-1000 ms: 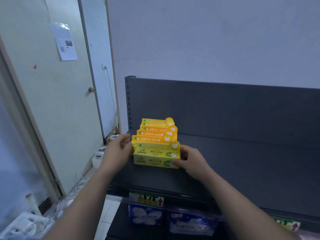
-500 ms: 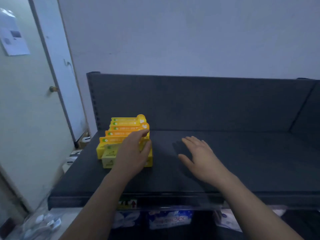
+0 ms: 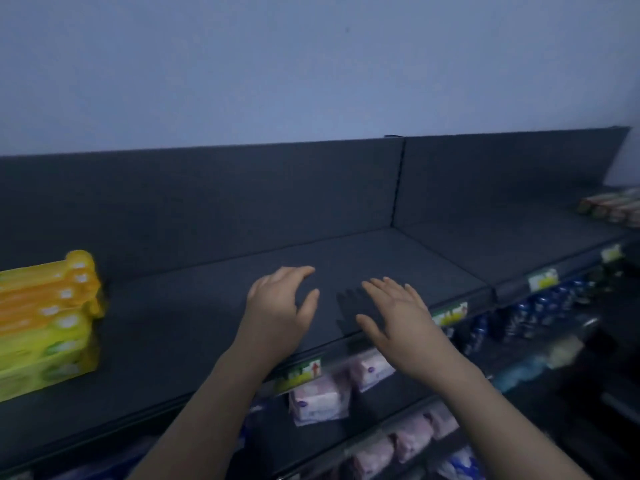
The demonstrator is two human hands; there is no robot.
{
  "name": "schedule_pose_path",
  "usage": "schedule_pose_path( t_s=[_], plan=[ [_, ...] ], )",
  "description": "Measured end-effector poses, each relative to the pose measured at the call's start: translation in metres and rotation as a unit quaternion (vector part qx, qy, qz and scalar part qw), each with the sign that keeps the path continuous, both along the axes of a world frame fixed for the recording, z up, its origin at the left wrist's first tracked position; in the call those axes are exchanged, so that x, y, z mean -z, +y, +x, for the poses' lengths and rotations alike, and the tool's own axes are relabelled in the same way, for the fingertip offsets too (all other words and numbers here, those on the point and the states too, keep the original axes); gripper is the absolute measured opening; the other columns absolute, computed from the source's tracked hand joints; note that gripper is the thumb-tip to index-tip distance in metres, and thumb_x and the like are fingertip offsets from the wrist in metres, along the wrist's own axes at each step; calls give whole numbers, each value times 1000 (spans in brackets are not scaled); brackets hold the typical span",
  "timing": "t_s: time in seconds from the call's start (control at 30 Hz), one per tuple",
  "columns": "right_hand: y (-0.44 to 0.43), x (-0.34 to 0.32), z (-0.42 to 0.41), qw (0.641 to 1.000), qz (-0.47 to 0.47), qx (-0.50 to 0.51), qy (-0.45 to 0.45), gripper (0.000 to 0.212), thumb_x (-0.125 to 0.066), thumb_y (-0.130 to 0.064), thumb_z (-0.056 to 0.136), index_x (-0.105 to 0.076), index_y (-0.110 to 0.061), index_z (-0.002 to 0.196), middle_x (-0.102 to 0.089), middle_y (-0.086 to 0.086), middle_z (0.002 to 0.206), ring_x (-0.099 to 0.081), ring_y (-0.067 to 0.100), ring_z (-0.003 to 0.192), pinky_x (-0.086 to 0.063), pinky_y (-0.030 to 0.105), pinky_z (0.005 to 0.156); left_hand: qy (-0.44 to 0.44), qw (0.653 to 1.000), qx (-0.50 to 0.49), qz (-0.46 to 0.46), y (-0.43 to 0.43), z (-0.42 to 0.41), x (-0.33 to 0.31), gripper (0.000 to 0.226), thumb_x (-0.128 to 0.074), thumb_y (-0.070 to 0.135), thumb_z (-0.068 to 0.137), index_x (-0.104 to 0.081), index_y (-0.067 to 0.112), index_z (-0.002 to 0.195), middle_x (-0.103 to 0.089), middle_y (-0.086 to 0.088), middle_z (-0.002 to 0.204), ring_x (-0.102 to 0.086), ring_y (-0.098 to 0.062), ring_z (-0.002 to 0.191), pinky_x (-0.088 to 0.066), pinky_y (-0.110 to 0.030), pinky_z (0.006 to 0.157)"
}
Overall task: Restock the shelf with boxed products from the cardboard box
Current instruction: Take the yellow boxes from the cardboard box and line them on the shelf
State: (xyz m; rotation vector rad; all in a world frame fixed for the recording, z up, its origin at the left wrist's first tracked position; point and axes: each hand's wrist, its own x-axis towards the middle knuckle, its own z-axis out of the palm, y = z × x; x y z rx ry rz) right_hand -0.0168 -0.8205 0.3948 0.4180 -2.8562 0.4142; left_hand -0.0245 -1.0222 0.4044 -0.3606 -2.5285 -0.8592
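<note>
A row of yellow and orange boxed products stands at the far left of the dark top shelf, blurred by motion. My left hand hovers over the bare middle of the shelf, fingers loose and holding nothing. My right hand is beside it, palm down with fingers spread, also empty. Both hands are well to the right of the boxes. The cardboard box is out of view.
Pink and white soft packs fill the shelf below, behind price tags. Dark blue packages sit lower right. A few small boxes stand at the far right of the top shelf. A pale wall rises behind.
Both hands let go of the yellow boxes and moved right along the shelf. The view swung right, so the boxes now sit at the left edge.
</note>
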Motion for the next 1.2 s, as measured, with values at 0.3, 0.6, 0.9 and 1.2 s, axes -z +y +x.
schedule_pose_path(
  t_s=[0.3,0.6,0.9,1.2],
  plan=[
    [212,23,42,987,-5,157,-42,59,-40,-45,99,-22,-24,152,-23,-5,158,-14,13,147,-5,37,121,-28,988,147,-49,225,-18,30,44,-45,42,91,-57,21,128,-60,4,125,-54,-21,114,-38,-37,102],
    [379,62,119,948,-26,308,-80,57,-44,-43,97,-30,-24,148,-34,-7,152,-25,14,142,-10,40,119,-66,947,304,-75,423,2,80,39,-49,37,94,-55,23,129,-57,7,127,-54,-18,115,-38,-36,102],
    [484,108,177,884,-58,447,-124,56,-46,-43,96,-35,-21,146,-41,-4,147,-32,18,138,-20,41,116,-140,883,434,-108,565,12,123,38,-55,31,93,-56,19,129,-58,2,128,-54,-17,117,-40,-33,100],
    [582,131,200,789,-114,585,-145,47,-46,-40,96,-40,-27,141,-47,-5,140,-38,19,132,-23,38,111,-174,804,545,-159,717,-5,150,39,-55,33,93,-55,22,130,-57,5,126,-58,-13,108,-46,-32,95]
  ],
)
